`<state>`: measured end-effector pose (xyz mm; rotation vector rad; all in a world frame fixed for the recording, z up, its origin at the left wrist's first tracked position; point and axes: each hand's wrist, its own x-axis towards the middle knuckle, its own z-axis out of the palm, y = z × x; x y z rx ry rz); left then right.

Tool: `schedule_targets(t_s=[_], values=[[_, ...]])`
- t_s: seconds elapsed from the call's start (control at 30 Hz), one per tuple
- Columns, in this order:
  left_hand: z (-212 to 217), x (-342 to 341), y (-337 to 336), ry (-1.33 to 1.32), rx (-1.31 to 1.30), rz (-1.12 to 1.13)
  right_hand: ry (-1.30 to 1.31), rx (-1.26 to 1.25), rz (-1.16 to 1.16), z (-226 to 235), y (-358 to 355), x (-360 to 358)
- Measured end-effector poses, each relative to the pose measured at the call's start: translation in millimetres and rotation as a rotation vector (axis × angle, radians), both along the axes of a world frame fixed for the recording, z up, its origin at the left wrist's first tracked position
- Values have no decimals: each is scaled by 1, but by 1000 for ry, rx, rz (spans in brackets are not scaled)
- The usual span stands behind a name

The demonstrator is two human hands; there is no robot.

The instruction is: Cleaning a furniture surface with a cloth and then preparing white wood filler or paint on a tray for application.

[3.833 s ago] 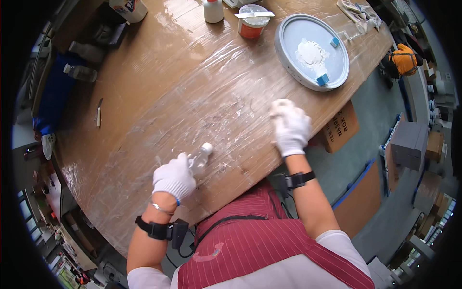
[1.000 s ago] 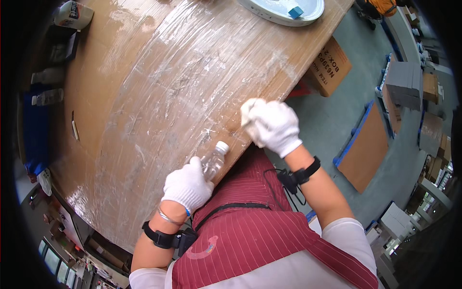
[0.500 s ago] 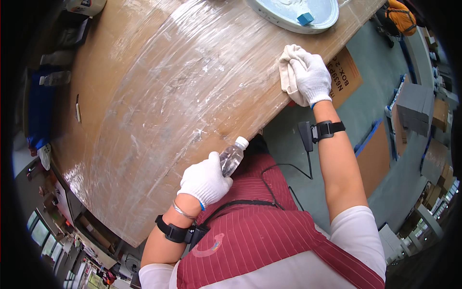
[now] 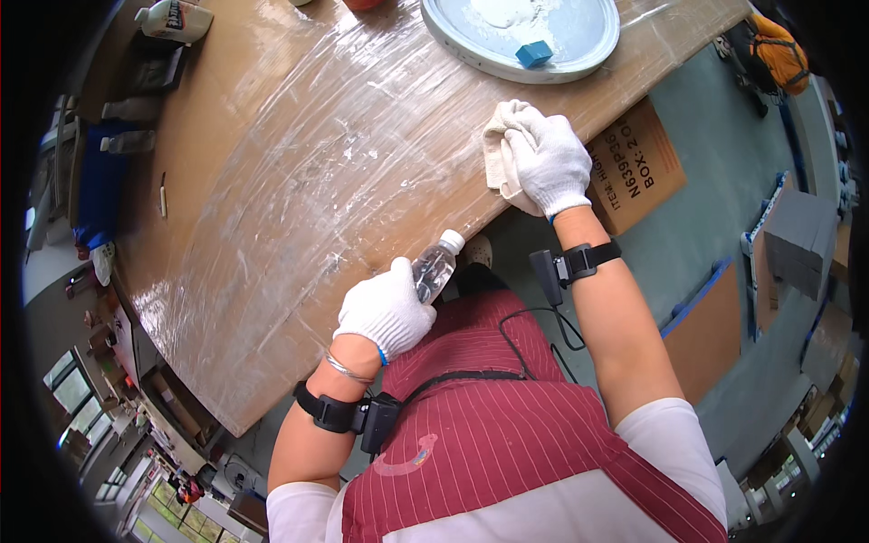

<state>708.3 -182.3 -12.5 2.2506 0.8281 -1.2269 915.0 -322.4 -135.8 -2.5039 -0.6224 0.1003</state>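
Observation:
My left hand (image 4: 387,312), in a white knit glove, is closed around a clear plastic bottle (image 4: 434,271) with a white cap, tilted at the table's near edge. Liquid shows inside it. In my right hand (image 4: 552,167), also gloved, a folded beige cloth (image 4: 503,156) is pressed against the film-covered tabletop (image 4: 299,181) close to its right edge. Just beyond the cloth stands a round pale-blue tray (image 4: 579,65) with white powder (image 4: 503,11) and a blue block (image 4: 534,54) in it.
Under the table's right edge is a printed cardboard box (image 4: 638,167). A thin white-handled tool (image 4: 163,201) lies on the table at left. Toward the far left are a white jug (image 4: 176,22) and a clear bottle (image 4: 128,143). Grey blocks (image 4: 798,237) stand off to the right.
The view has shifted, so the tray and box sit lower and more is visible. My right hand with the cloth has moved slightly left along the table. My left hand still holds the bottle.

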Motion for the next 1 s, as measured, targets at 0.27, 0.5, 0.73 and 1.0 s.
schedule_targets(t_s=[0.27, 0.5, 0.73, 1.0], values=[[10, -25, 3, 93, 120, 103, 14, 17, 62, 3, -1, 6], [14, -65, 31, 102, 217, 156, 49, -2, 56, 7, 2, 6], [-5, -33, 64, -140, 277, 68, 78, -161, -42, 15, 13, -3], [-5, -57, 110, -182, 258, 66, 116, -228, -158, 16, 21, -11]])
